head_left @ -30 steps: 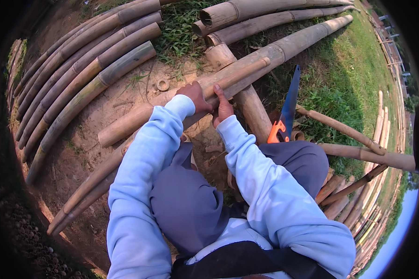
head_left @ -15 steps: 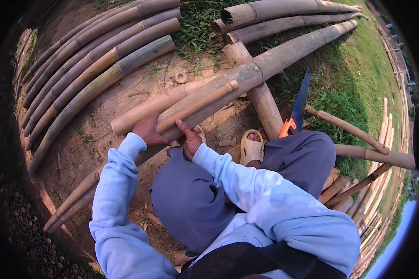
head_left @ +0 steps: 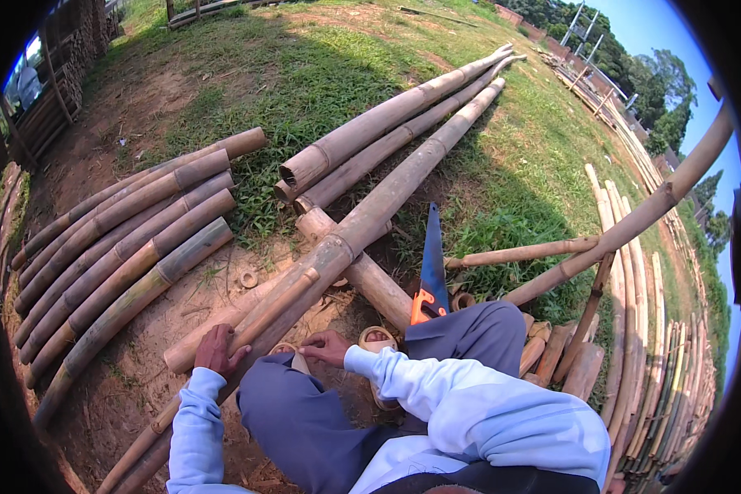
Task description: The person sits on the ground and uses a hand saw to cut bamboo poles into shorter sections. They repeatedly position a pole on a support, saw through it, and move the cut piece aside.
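Note:
A long bamboo pole (head_left: 399,185) slants from the grass at the far side down to my left knee. Along its near end lies a shorter, thinner bamboo piece (head_left: 276,305). My left hand (head_left: 216,350) grips the near end of this bamboo, fingers over the top and thumb apart. Off the pole, beside my knee and sandal, my right hand (head_left: 325,347) has its fingers bent and gathered; what lies between them, if anything, is too small to make out. A hand saw (head_left: 433,267) with a blue blade and orange handle stands blade-up by my right knee.
Under the long pole, a thick bamboo log (head_left: 379,288) runs crosswise. Several cut bamboo lengths (head_left: 132,247) lie side by side at left. Two more poles (head_left: 370,123) stretch across the grass. At right, a raised bamboo pole (head_left: 626,235) leans above stacked bamboo (head_left: 634,329).
My right hand has come off the bamboo and moved a little away toward my knee. My left hand stays at the bamboo's near end. The view has tilted up, showing more grass and sky.

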